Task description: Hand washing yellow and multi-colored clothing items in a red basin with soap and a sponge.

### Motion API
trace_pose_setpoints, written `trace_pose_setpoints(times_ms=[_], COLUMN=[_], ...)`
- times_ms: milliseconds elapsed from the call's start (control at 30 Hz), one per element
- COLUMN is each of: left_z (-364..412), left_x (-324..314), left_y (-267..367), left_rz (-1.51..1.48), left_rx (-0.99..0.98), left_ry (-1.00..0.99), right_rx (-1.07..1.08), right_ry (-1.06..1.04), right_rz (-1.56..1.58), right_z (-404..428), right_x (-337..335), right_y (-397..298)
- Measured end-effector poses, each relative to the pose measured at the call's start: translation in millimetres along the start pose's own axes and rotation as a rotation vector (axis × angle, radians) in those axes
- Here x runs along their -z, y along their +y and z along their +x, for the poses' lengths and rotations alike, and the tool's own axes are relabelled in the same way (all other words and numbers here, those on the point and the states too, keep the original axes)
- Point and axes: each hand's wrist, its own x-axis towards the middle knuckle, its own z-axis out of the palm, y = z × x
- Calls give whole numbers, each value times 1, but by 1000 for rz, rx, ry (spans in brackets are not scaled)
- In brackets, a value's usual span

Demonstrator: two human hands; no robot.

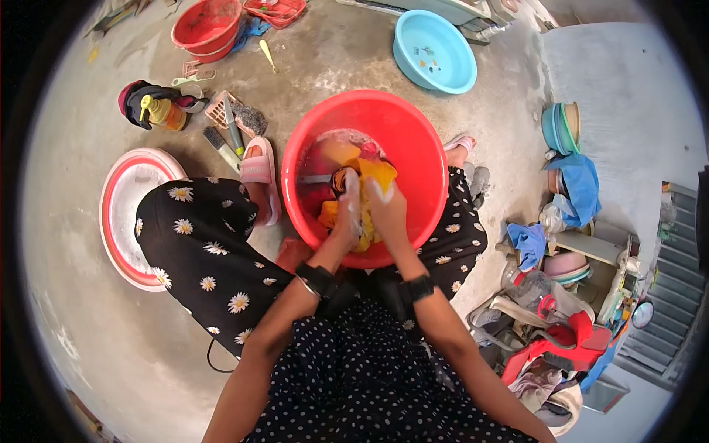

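Note:
Between my knees stands a deep red plastic tub point(418, 138) with soapy water low inside. Both hands are down in it, gripping a wet yellow cloth point(379, 170) with dark patches. My left hand point(349, 207) holds the cloth's left side, where a dark striped fold shows by the thumb. Close beside it, my right hand point(388, 207) clasps the right side, with white suds on the fingers. More yellow fabric hangs below the hands. A greyish strip point(314, 179) lies against the tub's inner left side. The fingertips are partly hidden by the cloth.
A white-and-red basin point(113, 221) rests left of my knee. A knife point(232, 127), a brush point(221, 148) and a yellow pump bottle point(166, 113) lie or stand ahead of it. Farther off are a light blue basin point(435, 52) and a red bucket point(207, 30). Piled household goods point(554, 332) line the right.

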Motion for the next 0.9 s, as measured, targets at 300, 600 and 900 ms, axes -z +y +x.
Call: trace_pose_setpoints(times_ms=[300, 600, 900], left_z=[-7, 0, -14], left_x=[-2, 15, 0], left_y=[-9, 15, 12], left_rz=[54, -10, -19], left_rx=[-23, -107, 167], left_ry=[-57, -97, 5], right_rx=[-119, 162, 359], right_ry=[60, 24, -95], right_rz=[-366, -421, -688], right_z=[37, -40, 2], right_x=[11, -13, 6], right_y=[24, -14, 18])
